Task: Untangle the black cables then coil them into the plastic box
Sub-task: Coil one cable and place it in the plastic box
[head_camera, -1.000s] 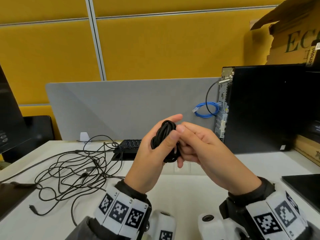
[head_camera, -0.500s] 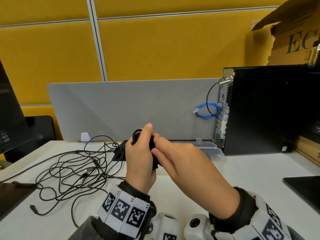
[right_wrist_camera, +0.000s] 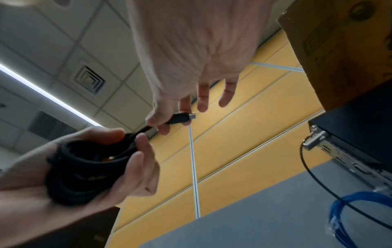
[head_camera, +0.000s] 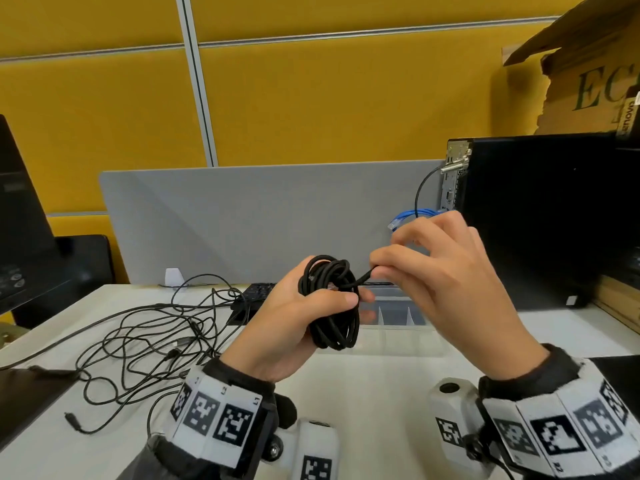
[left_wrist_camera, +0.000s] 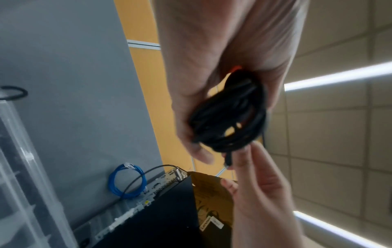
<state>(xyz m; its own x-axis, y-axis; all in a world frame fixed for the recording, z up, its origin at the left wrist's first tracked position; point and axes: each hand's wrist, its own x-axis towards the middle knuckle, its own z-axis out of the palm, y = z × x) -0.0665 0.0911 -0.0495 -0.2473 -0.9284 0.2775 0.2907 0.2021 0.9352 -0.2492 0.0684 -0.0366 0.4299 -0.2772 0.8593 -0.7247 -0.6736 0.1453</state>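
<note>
My left hand (head_camera: 298, 317) grips a coiled black cable (head_camera: 332, 299) above the desk, thumb across the loops; the coiled black cable (left_wrist_camera: 231, 117) also fills the left wrist view. My right hand (head_camera: 426, 271) pinches that cable's free end by the plug (right_wrist_camera: 180, 118) between thumb and forefinger, just right of the coil. A tangle of thin black cables (head_camera: 149, 337) lies spread on the white desk at the left. The clear plastic box (head_camera: 394, 313) stands on the desk behind my hands, partly hidden by them.
A black computer tower (head_camera: 540, 220) stands at the right, with a blue network cable (head_camera: 408, 216) at its back. A grey divider (head_camera: 242, 220) runs along the desk's far edge. A black keyboard (head_camera: 252, 299) lies behind the tangle. A monitor (head_camera: 17, 216) stands at the left.
Both hands rose from low over the desk. The right hand moved right and drew the cable's free end out of the coil that the left hand keeps holding.
</note>
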